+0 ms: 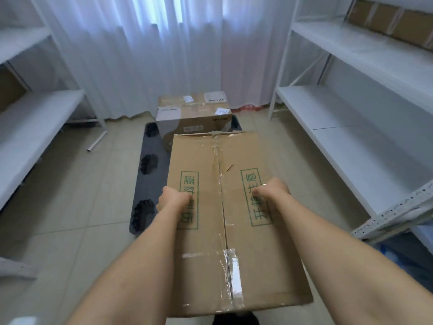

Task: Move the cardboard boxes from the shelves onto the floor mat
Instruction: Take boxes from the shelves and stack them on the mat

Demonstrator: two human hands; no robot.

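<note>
I hold a long taped cardboard box [225,207] with green printed labels out in front of me, above the dark grey floor mat [150,174]. My left hand [174,199] grips its left side and my right hand [273,191] grips its right side, fingers curled over the top face. A second cardboard box [194,116] with white stickers stands on the far end of the mat, just beyond the held box. More cardboard boxes [396,24] sit on the upper right shelf, and a brown one [10,90] shows on the left shelf.
White metal shelving lines the left [35,118] and right [351,127] sides, with a tiled floor aisle between. White curtains [164,55] hang at the far end. A loose white tube [97,141] lies on the floor by the left shelf's foot.
</note>
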